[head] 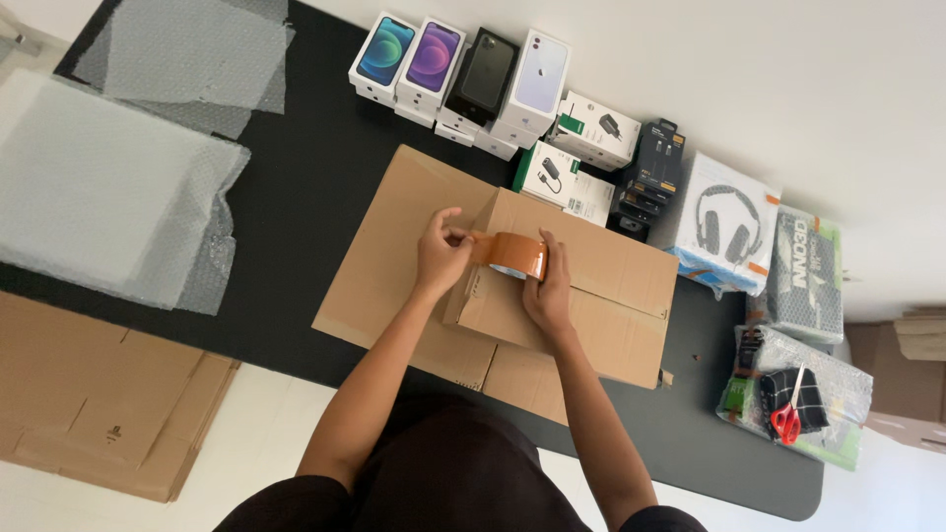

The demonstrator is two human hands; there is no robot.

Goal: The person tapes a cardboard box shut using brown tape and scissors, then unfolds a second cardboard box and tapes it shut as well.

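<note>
- Black table [296,207] carries a cardboard box [591,296] near its middle.
- Right hand [548,292] clamps the brown tape roll [510,254] on the box.
- Left hand [440,254] pinches the tape's free end; best kept taut and pressed flat along the seam.

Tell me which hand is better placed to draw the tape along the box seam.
Probably the right hand: it grips the brown tape roll on the cardboard box, with the seam running on to its side. The left hand only pinches the tape's free end at the box edge.
</note>
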